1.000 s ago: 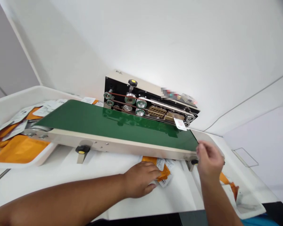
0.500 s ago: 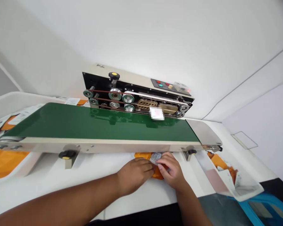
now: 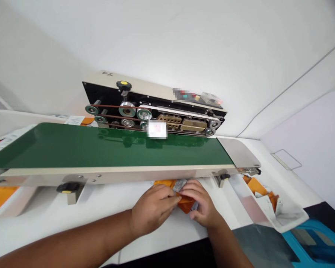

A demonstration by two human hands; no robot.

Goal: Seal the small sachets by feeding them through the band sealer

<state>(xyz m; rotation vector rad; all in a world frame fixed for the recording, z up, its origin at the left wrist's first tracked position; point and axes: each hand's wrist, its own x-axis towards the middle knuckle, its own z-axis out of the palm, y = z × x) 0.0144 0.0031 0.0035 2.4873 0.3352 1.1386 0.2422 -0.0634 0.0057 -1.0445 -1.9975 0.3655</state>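
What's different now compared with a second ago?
The bare right hand has left the right end of the long green conveyor belt, moving left and nearer to the person, and now touches the flat orange-and-white packets. The small flat white piece has travelled left along the long cream-and-black machine. The bare left hand stays at the packets; machine and belt frame stay put.

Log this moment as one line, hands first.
left hand: touching orange packets | right hand: touching orange packets | white item: at green belt's far edge, near rollers
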